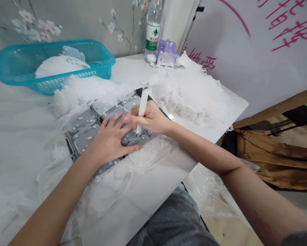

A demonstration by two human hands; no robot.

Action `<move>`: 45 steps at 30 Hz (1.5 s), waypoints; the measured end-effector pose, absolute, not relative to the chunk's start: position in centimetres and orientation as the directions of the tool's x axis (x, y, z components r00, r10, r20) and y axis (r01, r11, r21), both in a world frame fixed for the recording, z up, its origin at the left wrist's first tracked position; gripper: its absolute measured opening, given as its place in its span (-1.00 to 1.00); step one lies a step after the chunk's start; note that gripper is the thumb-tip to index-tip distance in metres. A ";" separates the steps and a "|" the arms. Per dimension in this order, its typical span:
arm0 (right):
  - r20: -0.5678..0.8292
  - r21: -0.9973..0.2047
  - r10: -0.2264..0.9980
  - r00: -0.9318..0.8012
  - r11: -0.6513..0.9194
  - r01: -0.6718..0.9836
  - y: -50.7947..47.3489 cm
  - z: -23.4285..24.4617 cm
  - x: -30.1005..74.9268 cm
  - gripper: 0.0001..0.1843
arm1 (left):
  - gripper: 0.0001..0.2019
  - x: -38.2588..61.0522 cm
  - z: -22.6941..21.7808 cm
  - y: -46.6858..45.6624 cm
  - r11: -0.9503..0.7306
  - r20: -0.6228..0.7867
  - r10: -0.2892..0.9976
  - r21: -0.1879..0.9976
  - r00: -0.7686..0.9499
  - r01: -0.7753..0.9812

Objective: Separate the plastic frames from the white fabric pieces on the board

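Observation:
A sheet of grey moulded pieces with pale dots point(85, 135) lies on the white table, with thin clear film over parts of it. My left hand point(112, 140) rests flat on this sheet, fingers spread. In my right hand point(152, 118) is a slim white pen-like tool point(143, 102), tilted, its dark tip down on the sheet just right of my left fingers. The exact kind of tool cannot be made out. Loose clear film point(145, 153) bunches below the tip and at the sheet's near edge.
Behind the sheet stands a blue plastic basket point(104, 70) with white pieces inside. A heap of white film scraps point(194, 92) covers the table's right side. A water bottle point(152, 34) and purple packet point(167, 53) stand at the back, near a whiteboard point(245, 58).

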State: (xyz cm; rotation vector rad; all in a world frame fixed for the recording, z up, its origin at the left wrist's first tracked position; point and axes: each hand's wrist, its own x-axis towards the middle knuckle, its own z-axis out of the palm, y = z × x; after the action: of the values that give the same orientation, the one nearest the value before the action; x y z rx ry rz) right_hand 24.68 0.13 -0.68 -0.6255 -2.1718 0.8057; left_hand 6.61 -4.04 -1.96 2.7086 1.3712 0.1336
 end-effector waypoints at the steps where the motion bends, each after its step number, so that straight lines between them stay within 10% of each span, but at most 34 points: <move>1: 0.468 -0.704 0.628 -0.622 0.691 0.167 0.2 -0.7 24.7 -0.39 | -0.28 6.6 -1.9 -4.0 -0.585 0.026 0.809 0.135 0.588 0.800; 14: 0.498 -0.444 0.441 -0.746 0.869 0.217 1.0 0.6 25.7 -0.34 | -0.24 6.8 -2.0 -4.1 -0.565 -0.013 0.823 0.088 0.568 0.821; 45: 0.553 -0.758 0.745 -0.374 0.636 0.144 -0.3 -0.4 24.3 -0.28 | -0.26 6.7 -1.9 -4.2 -0.580 0.001 0.813 0.083 0.582 0.810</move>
State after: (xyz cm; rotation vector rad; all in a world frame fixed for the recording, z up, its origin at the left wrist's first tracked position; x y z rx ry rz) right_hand 24.35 -0.34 -0.38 -0.7068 -1.8725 0.7653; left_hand 6.67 -4.19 -1.91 2.7281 1.4025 0.0595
